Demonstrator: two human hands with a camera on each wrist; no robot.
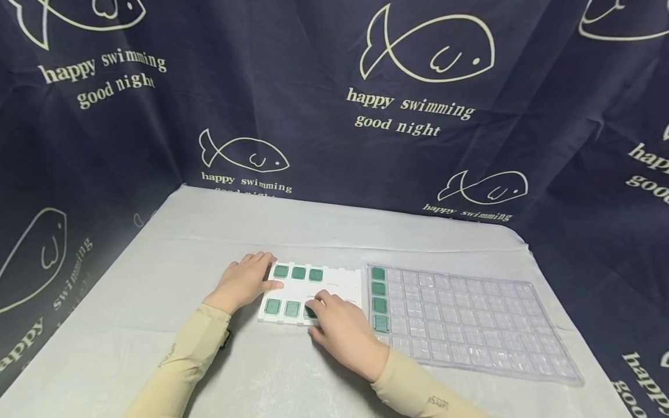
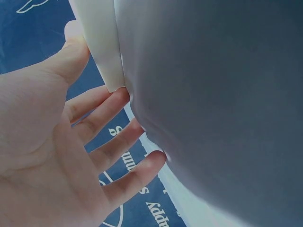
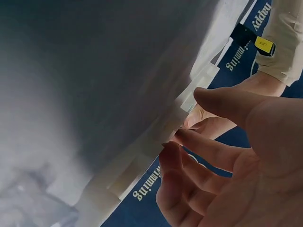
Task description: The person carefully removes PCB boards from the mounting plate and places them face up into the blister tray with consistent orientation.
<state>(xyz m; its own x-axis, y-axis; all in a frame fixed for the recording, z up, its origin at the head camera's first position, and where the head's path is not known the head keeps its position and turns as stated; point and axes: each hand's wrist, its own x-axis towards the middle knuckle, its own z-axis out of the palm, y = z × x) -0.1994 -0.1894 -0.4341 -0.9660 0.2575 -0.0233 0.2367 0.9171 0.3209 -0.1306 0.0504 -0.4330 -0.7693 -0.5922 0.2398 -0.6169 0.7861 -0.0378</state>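
Note:
A white slotted tray lies on the table, bearing green square chips: three in the back row, three at the front left. My left hand is at its left end, thumb resting on the top face, the other fingers spread along the side. In the left wrist view those fingertips touch down beside the white edge. My right hand is over the tray's front, fingertips on the third front chip, which they partly cover. Its thumb stands apart from the forefinger, near the front edge, in the right wrist view.
Right of the white tray lies a clear plastic compartment tray, with several green chips down its left column. A pale cloth covers the table. Dark blue curtains printed with fish stand round the back and sides.

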